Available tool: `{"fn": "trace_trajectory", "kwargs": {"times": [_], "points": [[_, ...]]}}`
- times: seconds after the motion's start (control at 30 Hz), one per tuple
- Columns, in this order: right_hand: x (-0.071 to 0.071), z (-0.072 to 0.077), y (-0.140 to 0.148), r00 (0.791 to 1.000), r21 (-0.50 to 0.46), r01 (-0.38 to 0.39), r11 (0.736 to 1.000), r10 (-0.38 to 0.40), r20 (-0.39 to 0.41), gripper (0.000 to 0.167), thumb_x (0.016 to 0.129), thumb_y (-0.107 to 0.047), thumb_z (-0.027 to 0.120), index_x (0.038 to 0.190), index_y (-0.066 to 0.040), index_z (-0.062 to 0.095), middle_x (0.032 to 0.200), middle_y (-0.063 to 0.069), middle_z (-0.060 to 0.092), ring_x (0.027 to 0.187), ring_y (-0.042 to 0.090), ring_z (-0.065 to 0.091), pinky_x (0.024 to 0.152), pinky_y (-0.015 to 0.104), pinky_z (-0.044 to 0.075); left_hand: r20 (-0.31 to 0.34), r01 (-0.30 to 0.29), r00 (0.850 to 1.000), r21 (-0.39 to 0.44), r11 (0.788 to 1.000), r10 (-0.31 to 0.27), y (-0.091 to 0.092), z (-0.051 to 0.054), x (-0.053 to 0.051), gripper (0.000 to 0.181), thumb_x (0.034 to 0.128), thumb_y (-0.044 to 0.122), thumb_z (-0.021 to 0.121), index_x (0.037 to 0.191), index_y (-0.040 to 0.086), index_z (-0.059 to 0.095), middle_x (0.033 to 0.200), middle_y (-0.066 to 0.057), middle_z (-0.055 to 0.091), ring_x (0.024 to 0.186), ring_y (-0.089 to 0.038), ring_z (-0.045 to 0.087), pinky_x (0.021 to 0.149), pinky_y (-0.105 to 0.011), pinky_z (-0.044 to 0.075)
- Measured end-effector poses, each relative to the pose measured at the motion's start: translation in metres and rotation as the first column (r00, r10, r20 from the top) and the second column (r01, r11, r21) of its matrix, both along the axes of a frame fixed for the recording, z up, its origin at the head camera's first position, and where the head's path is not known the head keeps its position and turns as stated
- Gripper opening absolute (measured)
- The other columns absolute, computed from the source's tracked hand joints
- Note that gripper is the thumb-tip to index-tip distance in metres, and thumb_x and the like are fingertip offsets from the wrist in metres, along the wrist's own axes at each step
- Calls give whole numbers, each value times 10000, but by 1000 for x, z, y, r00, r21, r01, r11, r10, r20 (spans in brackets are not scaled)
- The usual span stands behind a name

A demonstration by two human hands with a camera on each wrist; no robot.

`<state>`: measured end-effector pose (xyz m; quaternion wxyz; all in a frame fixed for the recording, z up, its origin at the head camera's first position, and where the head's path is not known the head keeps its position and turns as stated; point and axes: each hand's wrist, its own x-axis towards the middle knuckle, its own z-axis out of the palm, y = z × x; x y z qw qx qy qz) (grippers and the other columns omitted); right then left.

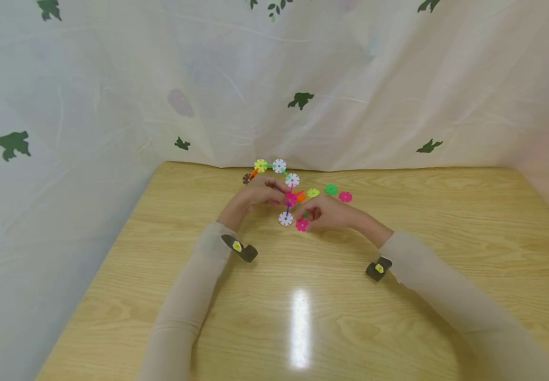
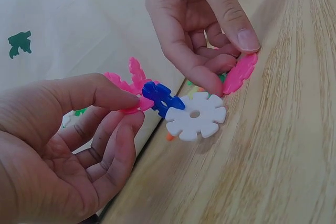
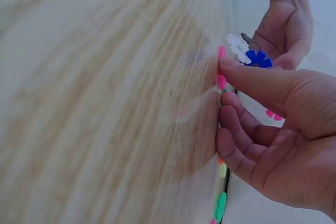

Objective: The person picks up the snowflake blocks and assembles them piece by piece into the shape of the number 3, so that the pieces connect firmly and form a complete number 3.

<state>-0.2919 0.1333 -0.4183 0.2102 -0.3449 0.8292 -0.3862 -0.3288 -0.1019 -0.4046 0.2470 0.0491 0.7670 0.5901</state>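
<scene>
My left hand pinches a pink slotted plastic disc between thumb and forefinger. A blue slotted disc joins that pink one to a white disc that juts toward the right hand. From the same piece a linked chain runs back, with white discs, a yellow disc and a brown disc partly behind the left hand. With thumb and forefinger, my right hand grips another pink disc low over the tabletop. A bit of green shows beside it, mostly hidden by the fingers.
Loose-looking discs lie behind the right hand: a yellow one, a green one and a pink one. An orange piece sits between the hands. The wooden table meets a hanging patterned cloth at its back edge.
</scene>
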Motion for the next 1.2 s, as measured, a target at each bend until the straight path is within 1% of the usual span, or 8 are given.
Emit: {"fn": "trace_trajectory", "kwargs": {"times": [0.13, 0.37, 0.5, 0.63, 0.77, 0.97, 1.07, 1.2], "points": [[2, 1, 3, 1000, 21, 23, 1000, -23, -14, 210, 837, 1, 767, 1045, -20, 742, 832, 93, 662, 718, 145, 565, 648, 214, 488, 9, 3, 1000, -4, 1000, -3, 1, 1, 0, 287, 837, -55, 721, 1122, -29, 708, 880, 2, 717, 772, -121, 671, 782, -268, 600], [3, 3, 7, 998, 11, 65, 998, -65, 4, 231, 801, 56, 759, 1013, -17, 704, 910, 123, 680, 839, 207, 619, 749, 269, 541, 21, 12, 1000, -10, 1000, -12, 1, 2, -1, 280, 850, -43, 719, 1129, -23, 706, 881, 10, 715, 773, -114, 670, 771, -257, 596], [3, 2, 9, 995, -25, 99, 995, -99, -12, 231, 803, 84, 752, 1008, -2, 690, 913, 146, 679, 852, 233, 631, 749, 267, 541, 17, 18, 1000, -5, 1000, -18, 2, 1, -1, 281, 858, -39, 719, 1139, -27, 705, 893, 12, 715, 780, -113, 669, 759, -244, 589], [2, 0, 10, 988, -66, 147, 987, -150, -32, 218, 804, 99, 735, 997, 7, 689, 894, 154, 677, 838, 235, 624, 738, 256, 534, 7, 31, 999, 5, 999, -31, 4, 0, 0, 285, 858, -36, 720, 1142, -31, 701, 900, 13, 714, 788, -112, 670, 782, -260, 593], [-1, -3, 12, 974, -86, 219, 972, -223, -40, 198, 818, 103, 721, 991, 6, 718, 891, 156, 683, 813, 218, 614, 723, 234, 522, -1, 40, 999, 19, 999, -40, 6, -1, 1, 283, 851, -41, 710, 1134, -32, 705, 898, 15, 712, 790, -114, 666, 780, -267, 591], [-3, 0, 16, 950, -100, 298, 949, -305, -62, 184, 836, 76, 737, 1011, 29, 767, 917, 187, 747, 788, 178, 669, 701, 194, 528, -6, 48, 999, 42, 998, -48, 9, -3, 3, 273, 852, -51, 703, 1124, -39, 705, 909, 10, 709, 782, -117, 674, 775, -270, 598], [-1, 5, 17, 938, -101, 333, 937, -341, -66, 187, 865, 79, 698, 1034, 39, 769, 984, 211, 759, 812, 216, 693, 684, 204, 520, -22, 49, 999, 48, 998, -48, 10, -3, 4, 265, 853, -56, 704, 1118, -54, 700, 910, -4, 706, 774, -122, 686, 792, -306, 613], [-3, 10, 20, 909, -121, 395, 911, -407, -95, 209, 898, 69, 668, 1082, 38, 762, 1055, 232, 745, 865, 293, 693, 672, 206, 512, -31, 50, 998, 46, 998, -49, 11, -2, 5, 248, 855, -52, 715, 1103, -50, 700, 930, -22, 708, 782, -131, 699, 865, -389, 620]]}}
